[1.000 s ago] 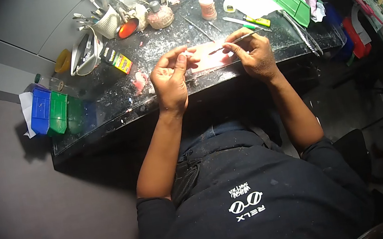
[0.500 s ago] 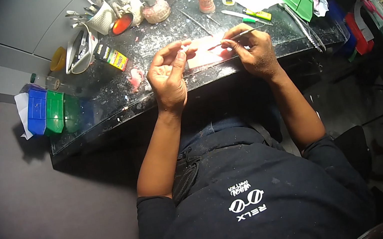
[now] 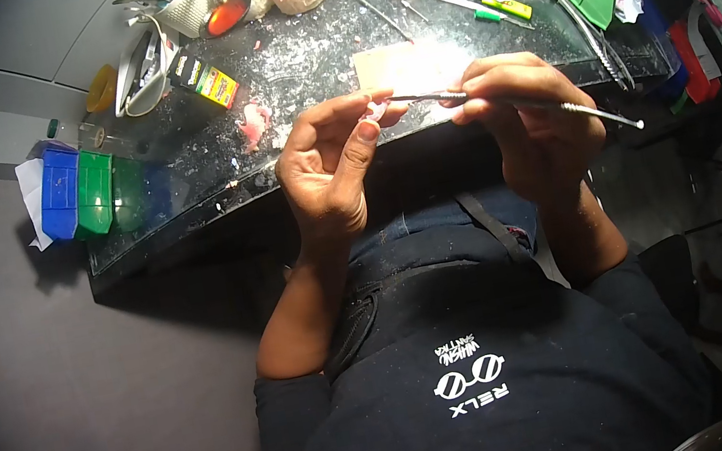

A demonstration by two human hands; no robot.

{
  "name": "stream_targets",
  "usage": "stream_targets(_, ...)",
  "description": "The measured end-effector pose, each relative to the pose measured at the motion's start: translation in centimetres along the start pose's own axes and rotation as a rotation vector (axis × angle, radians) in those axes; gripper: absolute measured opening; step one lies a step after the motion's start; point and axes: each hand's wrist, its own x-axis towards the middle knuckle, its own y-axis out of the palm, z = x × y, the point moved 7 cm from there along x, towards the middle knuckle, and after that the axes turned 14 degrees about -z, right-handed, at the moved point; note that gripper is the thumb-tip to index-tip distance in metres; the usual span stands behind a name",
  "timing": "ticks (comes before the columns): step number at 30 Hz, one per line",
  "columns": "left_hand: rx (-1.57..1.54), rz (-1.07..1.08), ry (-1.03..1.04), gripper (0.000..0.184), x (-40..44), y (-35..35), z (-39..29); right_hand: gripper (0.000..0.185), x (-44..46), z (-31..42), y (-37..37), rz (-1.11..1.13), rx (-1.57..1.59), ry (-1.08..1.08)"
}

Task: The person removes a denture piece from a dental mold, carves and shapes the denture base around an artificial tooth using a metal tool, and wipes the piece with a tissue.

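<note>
Above the near edge of the black bench [image 3: 297,69], my left fingers pinch the small pinkish piece [image 3: 376,112] while my right fingers clamp the slim metal tool [image 3: 507,98], its tip at the piece.

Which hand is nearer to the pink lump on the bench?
Left. The left hand is just to the right of the pink lump; the right hand is farther off on that side, holding a thin metal tool.

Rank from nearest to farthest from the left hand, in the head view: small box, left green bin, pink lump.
1. Pink lump, left of the left hand
2. Small box, farther left and back
3. Left green bin, bench's left end
</note>
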Motion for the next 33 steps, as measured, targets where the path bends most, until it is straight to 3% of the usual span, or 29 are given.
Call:
stream_targets(1,-0.019,-0.008,0.004,0.02,-0.2,0.2,-0.2,0.013,0.0,0.9,0.3,0.044,-0.048,-0.112)
stream_targets(5,-0.023,-0.005,0.013,0.021,-0.5,0.6,-0.9,0.014,0.0,1.6,0.7,0.098,-0.08,-0.195)
stream_targets(21,-0.017,-0.057,0.105,0.022,-1.2,0.5,-1.7,0.013,-0.4,1.7,0.3,0.056,-0.043,-0.103)
stream_targets(33,0.019,-0.079,0.089,0.021,-1.4,0.0,-1.4,0.016,-0.5,2.0,0.7,0.086,-0.052,-0.183)
